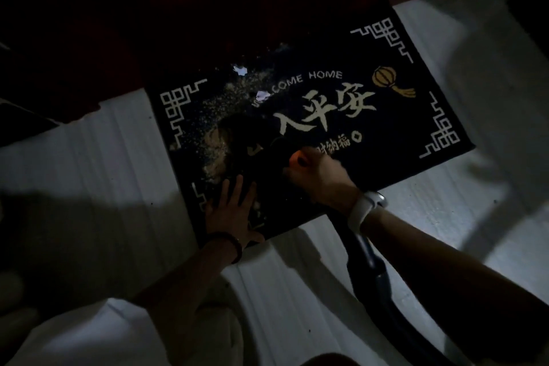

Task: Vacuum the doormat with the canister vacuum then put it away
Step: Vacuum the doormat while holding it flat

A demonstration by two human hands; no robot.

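A black doormat (386,116) with white corner patterns, "WELCOME HOME" lettering and a gold lantern lies tilted on the pale floor. Sandy dust (214,116) and a few white paper scraps (263,95) cover its left half. My left hand (234,211) presses flat on the mat's near corner, fingers spread. My right hand (315,171) grips the dark vacuum nozzle (267,154), which rests on the mat beside the dust. The vacuum's dark hose (371,270) runs back under my right forearm toward the lower right. The canister itself is out of view.
The scene is dim, with pale floor (113,157) around the mat and heavy shadows across it. A dark red door or threshold (237,9) runs along the mat's far edge. My light trousers (89,336) fill the lower left.
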